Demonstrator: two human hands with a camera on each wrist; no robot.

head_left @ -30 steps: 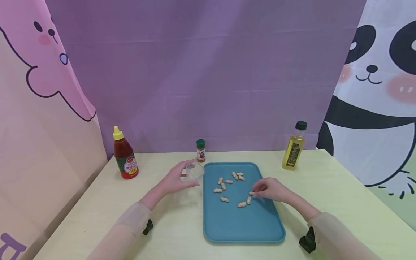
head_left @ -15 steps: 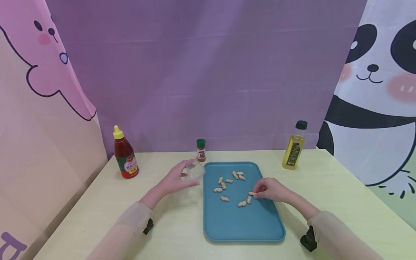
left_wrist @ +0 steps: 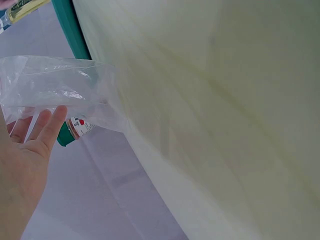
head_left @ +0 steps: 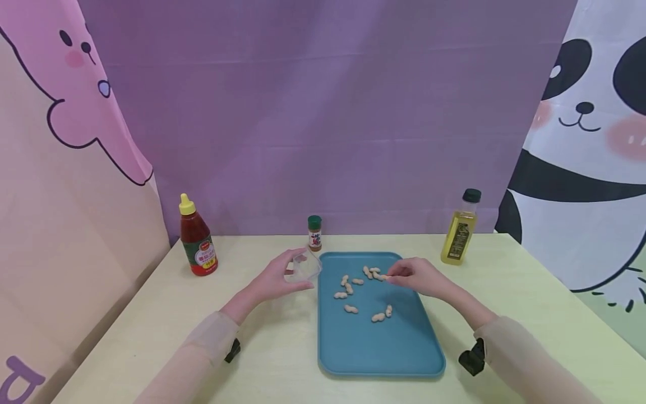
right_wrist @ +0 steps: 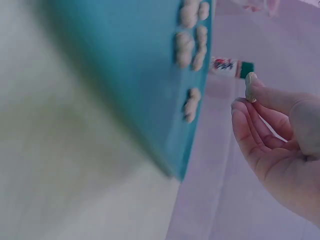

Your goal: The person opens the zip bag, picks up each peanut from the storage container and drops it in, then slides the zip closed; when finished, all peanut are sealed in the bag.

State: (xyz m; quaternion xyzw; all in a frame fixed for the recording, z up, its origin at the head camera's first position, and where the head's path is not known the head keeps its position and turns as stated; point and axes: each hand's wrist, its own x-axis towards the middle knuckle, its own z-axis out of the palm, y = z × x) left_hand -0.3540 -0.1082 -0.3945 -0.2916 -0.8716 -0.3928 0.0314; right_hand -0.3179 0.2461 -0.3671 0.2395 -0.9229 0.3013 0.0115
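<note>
My left hand point(head_left: 276, 279) holds a clear plastic bag point(head_left: 308, 267) beside the tray's left edge, thumb below and fingers above. The left wrist view shows the bag point(left_wrist: 60, 85) spread out in front of the fingers. My right hand point(head_left: 423, 279) is over the back right of the blue tray point(head_left: 378, 350), pinching a peanut between thumb and fingertips. That peanut point(right_wrist: 250, 88) appears at the fingertips in the right wrist view. Several unshelled peanuts lie scattered on the tray, among them one peanut point(head_left: 350, 308) at the left and another peanut point(head_left: 378, 317) toward the middle.
Behind the tray stands a small green-capped spice jar point(head_left: 315, 233). A red sauce bottle point(head_left: 198, 238) with a yellow nozzle is at the back left. An oil bottle point(head_left: 460, 230) stands at the back right. A purple cloth point(head_left: 313, 123) hangs behind the table.
My right hand has picked up a peanut from the right of the tray and moved it away and slightly left. The left hand stays almost still with the bag.
</note>
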